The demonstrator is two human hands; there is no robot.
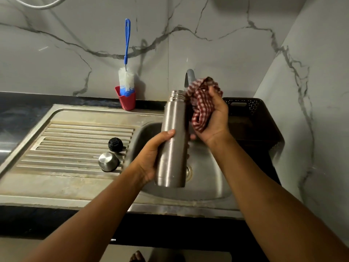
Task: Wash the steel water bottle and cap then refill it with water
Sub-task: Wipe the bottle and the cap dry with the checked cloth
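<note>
I hold the steel bottle (172,137) upright over the sink basin (207,182), its threaded mouth uncovered. My left hand (151,156) wraps around its lower half. My right hand (213,118) grips a bunched red-checked cloth (201,103) just beside the bottle's neck; whether the cloth touches the steel I cannot tell. The steel cap (108,161) and black stopper (115,144) sit on the ribbed drainboard (66,144) to my left. A bottle brush (126,78) stands in a red cup (128,102) at the wall, and a dark basket (251,118) sits on the worktop to the right.
</note>
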